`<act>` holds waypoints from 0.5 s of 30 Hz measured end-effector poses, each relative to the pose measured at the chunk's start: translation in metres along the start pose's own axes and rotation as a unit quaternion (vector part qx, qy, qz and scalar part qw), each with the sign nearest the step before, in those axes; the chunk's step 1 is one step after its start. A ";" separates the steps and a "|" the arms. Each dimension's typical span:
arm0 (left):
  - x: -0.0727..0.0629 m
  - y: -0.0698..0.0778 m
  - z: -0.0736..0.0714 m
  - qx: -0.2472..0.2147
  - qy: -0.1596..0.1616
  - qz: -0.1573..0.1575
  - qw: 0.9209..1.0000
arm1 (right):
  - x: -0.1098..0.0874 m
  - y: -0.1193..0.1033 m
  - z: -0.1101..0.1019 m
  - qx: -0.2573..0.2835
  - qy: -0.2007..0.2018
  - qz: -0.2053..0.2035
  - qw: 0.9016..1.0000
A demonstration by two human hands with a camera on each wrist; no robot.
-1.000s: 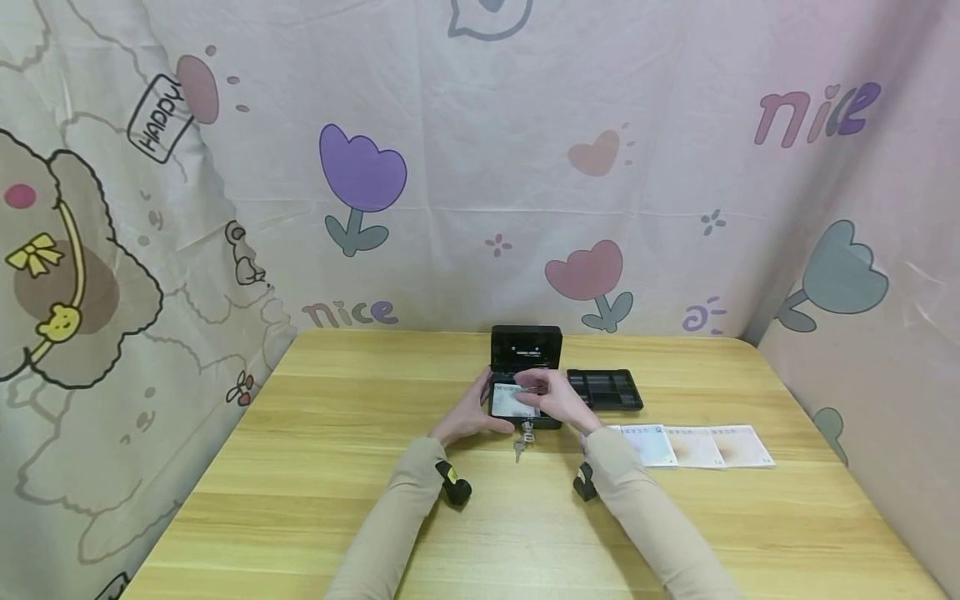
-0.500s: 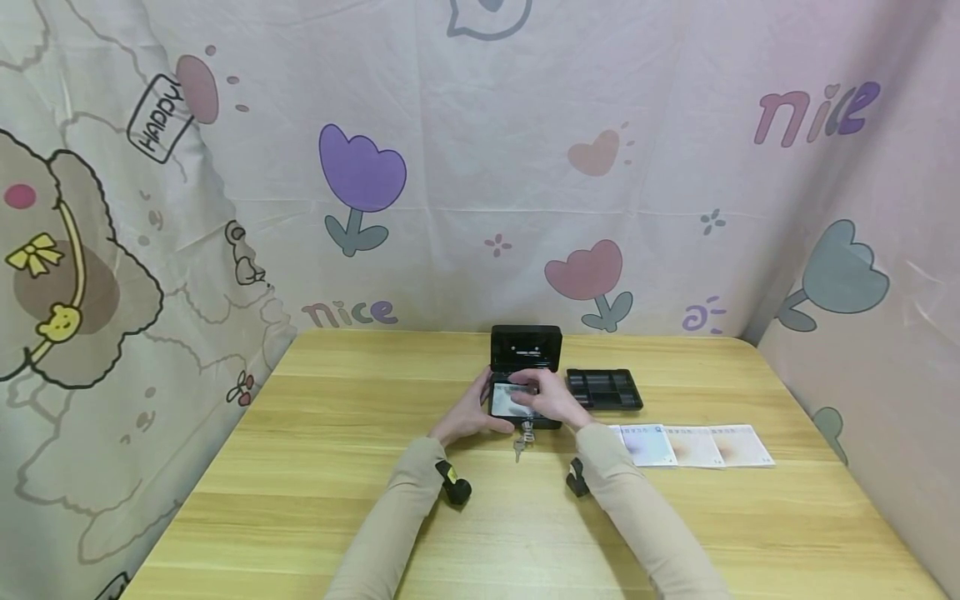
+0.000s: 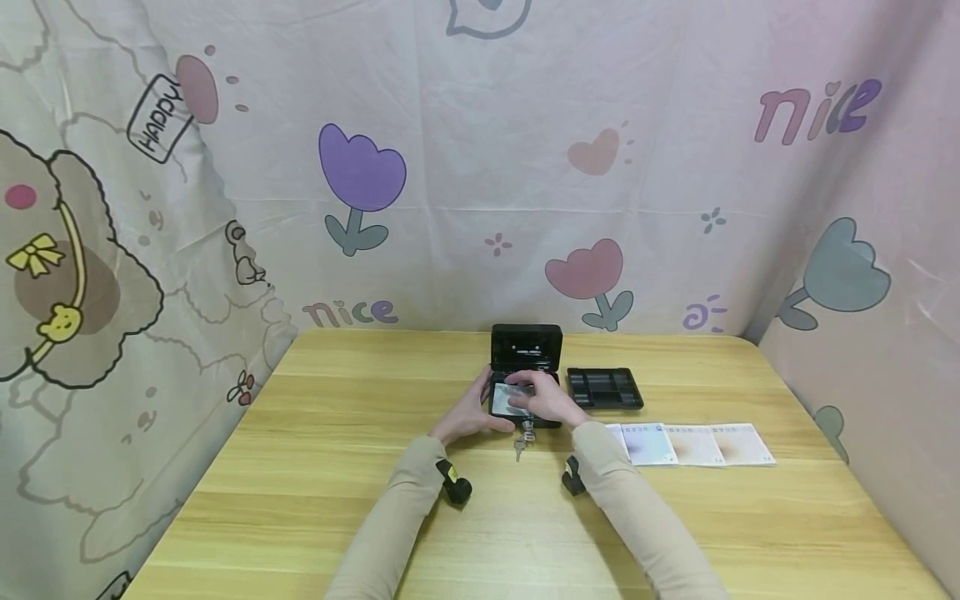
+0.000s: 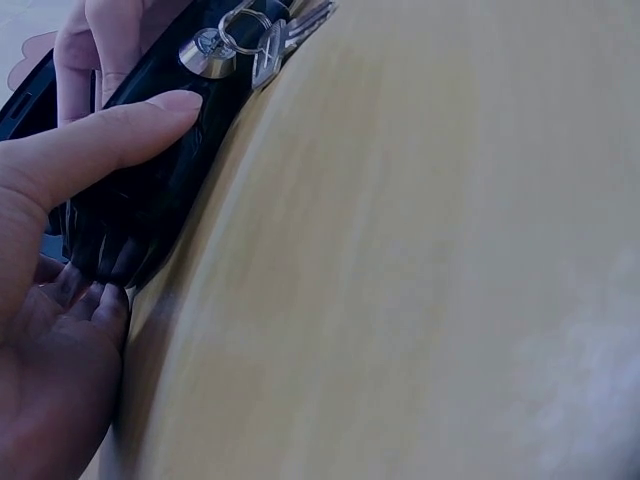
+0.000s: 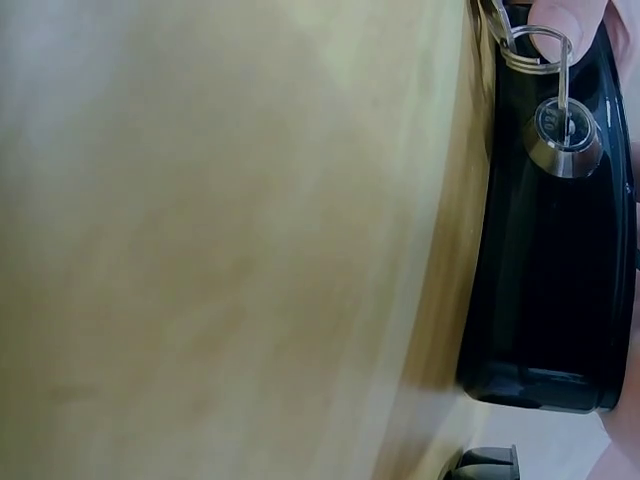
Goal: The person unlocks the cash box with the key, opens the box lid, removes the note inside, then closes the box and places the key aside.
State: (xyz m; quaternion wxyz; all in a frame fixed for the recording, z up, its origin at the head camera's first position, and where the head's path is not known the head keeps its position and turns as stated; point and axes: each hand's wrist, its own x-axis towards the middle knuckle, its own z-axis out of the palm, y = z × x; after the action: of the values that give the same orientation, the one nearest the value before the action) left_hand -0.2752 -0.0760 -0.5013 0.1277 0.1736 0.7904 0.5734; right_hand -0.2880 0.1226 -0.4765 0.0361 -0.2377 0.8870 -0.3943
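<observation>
A small black cash box (image 3: 527,335) stands on the table with its lid raised. A pale banknote (image 3: 502,401) lies inside. My left hand (image 3: 468,414) holds the box's left side, its thumb on the front wall and its fingers against the side. Reaching in from the right, my right hand (image 3: 551,400) has its fingers down on the banknote and covers part of it. From the front lock (image 5: 563,140) hangs a ring with keys (image 3: 519,448). In the left wrist view, right-hand fingers (image 4: 78,65) point down into the box.
Just right of the box lies a black compartment tray (image 3: 604,388). Closer to me, a row of overlapping banknotes (image 3: 693,446) stretches right, its left end hidden by my right sleeve (image 3: 637,500). A printed cloth (image 3: 450,167) hangs behind the wooden table (image 3: 337,392).
My right hand has shifted slightly left and lower over the banknote in the box, and its forearm has swung left. My left hand and the box have stayed put.
</observation>
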 end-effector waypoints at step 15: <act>0.001 -0.002 -0.001 -0.005 -0.007 -0.004 1.000 | 0.000 -0.003 0.001 -0.004 -0.008 0.012 1.000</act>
State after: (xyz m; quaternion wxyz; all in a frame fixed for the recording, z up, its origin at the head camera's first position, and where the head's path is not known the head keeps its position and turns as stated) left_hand -0.2771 -0.0767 -0.5024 0.1363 0.1736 0.7871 0.5760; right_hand -0.2867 0.1202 -0.4751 0.0467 -0.2305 0.8910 -0.3884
